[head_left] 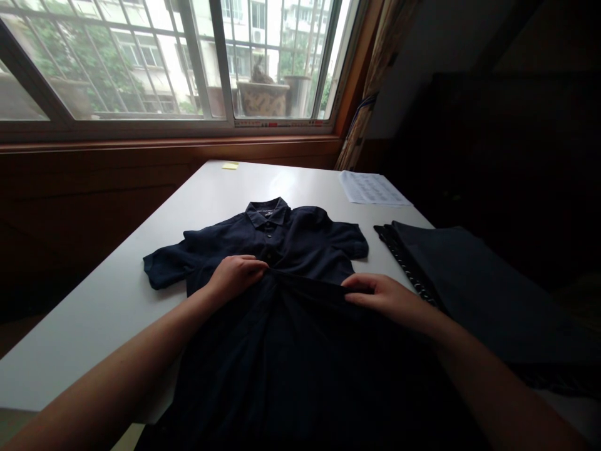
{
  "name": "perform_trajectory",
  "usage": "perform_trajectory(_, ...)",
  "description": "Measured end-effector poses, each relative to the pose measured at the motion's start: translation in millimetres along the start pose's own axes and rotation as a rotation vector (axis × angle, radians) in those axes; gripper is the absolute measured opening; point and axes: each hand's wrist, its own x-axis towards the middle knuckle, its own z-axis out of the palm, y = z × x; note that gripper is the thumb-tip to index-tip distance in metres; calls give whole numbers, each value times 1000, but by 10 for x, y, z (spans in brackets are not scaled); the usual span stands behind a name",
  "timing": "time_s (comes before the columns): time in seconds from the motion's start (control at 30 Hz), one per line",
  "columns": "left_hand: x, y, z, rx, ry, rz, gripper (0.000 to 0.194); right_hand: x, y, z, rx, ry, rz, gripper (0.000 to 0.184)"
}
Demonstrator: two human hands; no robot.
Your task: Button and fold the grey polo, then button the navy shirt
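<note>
A dark navy polo shirt (291, 244) lies face up on the white table (141, 250), collar toward the window, sleeves spread. Its lower part is doubled up toward the chest, and the fold edge runs between my hands. My left hand (235, 274) is closed, pinching the fold edge near the button placket. My right hand (380, 295) pinches the same edge at the shirt's right side, fingers pressed together on the cloth.
Dark folded garments (469, 282) lie on the table to the right. A printed sheet of paper (370, 188) rests at the far right corner, a yellow sticky note (230, 166) at the far edge. A window and a curtain (375, 81) stand behind.
</note>
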Motion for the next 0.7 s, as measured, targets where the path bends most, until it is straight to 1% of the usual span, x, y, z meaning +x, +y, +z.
perform_trajectory(0.17, 7, 6, -2, -21, 5, -2, 21, -113, 92, -146, 76, 49, 117, 43)
perform_trajectory(0.3, 8, -13, 17, -21, 17, 0, 21, -169, 135, -190, 85, 97, 139, 48)
perform_trajectory(0.4, 1, -34, 31, -22, 21, 8, 21, -174, 209, -168, 137, 107, 146, 47)
perform_trajectory(0.53, -13, -43, 31, -36, 4, 20, 21, -160, 360, -97, 219, 85, 133, 43)
perform_trajectory(0.7, -32, -44, 29, -112, -18, 26, 22, -162, 458, -52, 244, 98, 123, 41)
